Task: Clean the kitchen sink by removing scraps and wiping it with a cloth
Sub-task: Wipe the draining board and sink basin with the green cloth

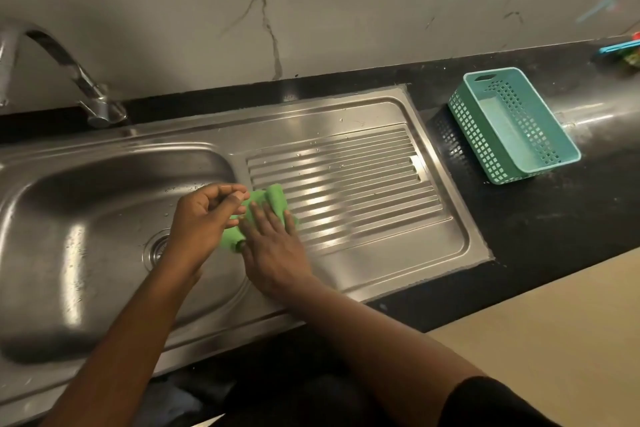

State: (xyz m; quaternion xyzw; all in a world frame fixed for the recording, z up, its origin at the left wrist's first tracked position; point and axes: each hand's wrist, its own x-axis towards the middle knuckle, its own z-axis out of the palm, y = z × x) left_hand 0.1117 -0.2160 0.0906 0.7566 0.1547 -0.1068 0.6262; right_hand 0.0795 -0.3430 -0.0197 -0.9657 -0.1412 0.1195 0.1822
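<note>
A steel sink has its basin (52,218) on the left, with a drain (156,248), and a ribbed drainboard (353,184) on the right. A crumpled green cloth (275,198) lies on the strip between basin and drainboard. My right hand (273,246) rests flat on the cloth, fingers together, pressing it onto the steel. My left hand (204,215) hovers over the basin's right edge, fingers curled and fingertips pinching the cloth's left part. Small water drops dot the drainboard. No scraps show in the basin.
A curved chrome tap (69,73) stands behind the basin at the far left. An empty teal perforated basket (472,139) sits on the black countertop (536,218) to the right of the sink. Colourful items (623,52) lie at the far right edge. A marble-patterned wall rises behind.
</note>
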